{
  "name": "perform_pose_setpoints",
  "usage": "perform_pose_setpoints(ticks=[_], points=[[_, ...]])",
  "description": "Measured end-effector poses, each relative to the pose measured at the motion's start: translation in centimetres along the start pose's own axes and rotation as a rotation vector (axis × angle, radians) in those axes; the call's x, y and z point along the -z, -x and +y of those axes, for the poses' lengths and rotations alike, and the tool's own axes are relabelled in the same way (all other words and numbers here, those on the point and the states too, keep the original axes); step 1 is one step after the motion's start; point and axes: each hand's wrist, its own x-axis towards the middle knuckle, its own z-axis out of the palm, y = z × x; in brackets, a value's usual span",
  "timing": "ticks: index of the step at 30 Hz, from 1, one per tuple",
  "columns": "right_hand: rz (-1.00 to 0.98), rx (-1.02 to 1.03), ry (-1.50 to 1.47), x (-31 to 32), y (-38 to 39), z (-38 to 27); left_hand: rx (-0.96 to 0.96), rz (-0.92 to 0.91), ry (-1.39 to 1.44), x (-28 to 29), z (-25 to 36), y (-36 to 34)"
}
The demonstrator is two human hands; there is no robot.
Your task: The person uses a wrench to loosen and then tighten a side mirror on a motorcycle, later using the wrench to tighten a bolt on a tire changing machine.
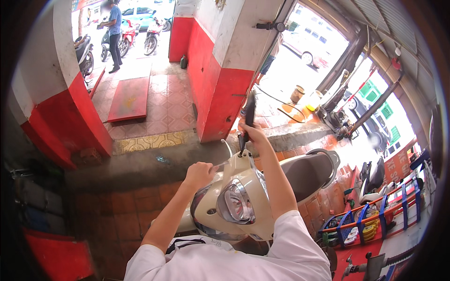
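A cream scooter (220,206) with a brown seat (304,175) stands below me, its chrome-rimmed headlamp (236,201) toward me. My right hand (253,131) is wrapped round a long black part (249,105), apparently a mirror, on a stem rising from the handlebar. My left hand (199,175) is closed beside the front panel, level with the handlebar; what is inside its fingers is hidden.
A raised concrete step (178,152) runs behind the scooter, beside red-and-white pillars (220,93). A red ramp (126,98), parked scooters (150,42) and a standing person (112,37) are beyond. At the right are a tool rack (370,210), lifting gear (337,117) and buckets (297,93).
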Motion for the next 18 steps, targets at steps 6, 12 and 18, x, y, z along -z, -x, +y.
perform_pose_setpoints(ticks=[6,12,18], points=[[-0.071,0.219,-0.236,2.8,8.6,2.2,-0.037,0.021,-0.006,0.0,-0.6,-0.4],[-0.331,0.564,0.42,-3.1,10.3,0.3,0.001,0.022,-0.055,0.3,-1.3,-0.6],[-0.083,0.371,0.503,-7.2,2.5,-0.5,0.022,0.016,-0.053,0.5,-1.1,0.6]])
